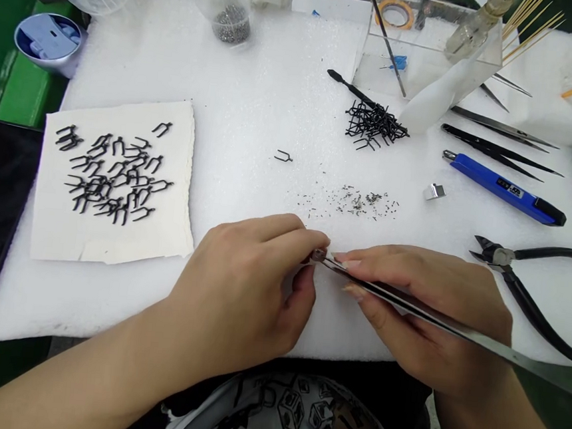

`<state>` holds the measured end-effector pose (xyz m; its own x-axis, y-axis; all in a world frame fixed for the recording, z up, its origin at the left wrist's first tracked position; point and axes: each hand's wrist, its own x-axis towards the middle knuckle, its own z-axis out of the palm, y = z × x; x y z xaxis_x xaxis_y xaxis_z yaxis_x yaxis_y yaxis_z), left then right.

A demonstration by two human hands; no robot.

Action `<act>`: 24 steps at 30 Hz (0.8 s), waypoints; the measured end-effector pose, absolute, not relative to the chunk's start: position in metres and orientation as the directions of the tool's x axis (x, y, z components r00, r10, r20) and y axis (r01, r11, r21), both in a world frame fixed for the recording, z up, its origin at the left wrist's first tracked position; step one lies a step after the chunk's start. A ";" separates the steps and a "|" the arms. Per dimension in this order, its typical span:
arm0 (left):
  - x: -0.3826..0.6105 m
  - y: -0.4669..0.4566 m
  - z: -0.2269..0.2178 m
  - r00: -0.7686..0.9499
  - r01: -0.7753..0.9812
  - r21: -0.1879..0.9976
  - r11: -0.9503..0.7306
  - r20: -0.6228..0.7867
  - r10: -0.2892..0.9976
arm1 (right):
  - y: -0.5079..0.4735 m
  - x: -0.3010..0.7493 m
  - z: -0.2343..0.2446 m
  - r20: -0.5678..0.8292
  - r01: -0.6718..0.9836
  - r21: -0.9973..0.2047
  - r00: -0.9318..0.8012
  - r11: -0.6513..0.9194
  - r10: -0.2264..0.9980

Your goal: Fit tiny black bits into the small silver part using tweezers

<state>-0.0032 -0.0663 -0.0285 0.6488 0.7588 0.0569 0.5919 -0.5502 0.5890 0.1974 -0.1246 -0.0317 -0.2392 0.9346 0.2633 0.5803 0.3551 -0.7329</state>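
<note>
My left hand (245, 278) is closed in a pinch at the front middle of the white foam sheet. Between its thumb and index finger is a small dark part (318, 254), mostly hidden by the fingers. My right hand (423, 300) grips long metal tweezers (437, 316), whose tips meet that small part. Beyond the hands lie tiny dark clippings (362, 201) and a single small black fork-shaped piece (284, 155). A tangled pile of similar black pieces (374, 123) lies farther back. Many more rest on a white paper sheet (163, 244) to the left.
Black-handled side cutters (502, 257), a blue utility knife (503, 187) and spare tweezers (496, 149) lie at right. A clear acrylic box (428, 73) stands behind. Plastic cups (234, 9) line the back edge; an earbud case (51, 40) sits at far left.
</note>
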 end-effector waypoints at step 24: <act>0.000 -0.057 -0.020 0.568 0.627 0.694 -0.354 -0.096 0.817 | -0.126 0.196 -0.032 0.292 0.515 -0.773 -0.230 0.370 0.928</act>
<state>-0.0004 -0.0574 -0.0199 0.5681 0.8174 -0.0958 0.6266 -0.3541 0.6942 0.1964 -0.1255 -0.0319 -0.2299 0.9285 0.2917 0.5153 0.3704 -0.7729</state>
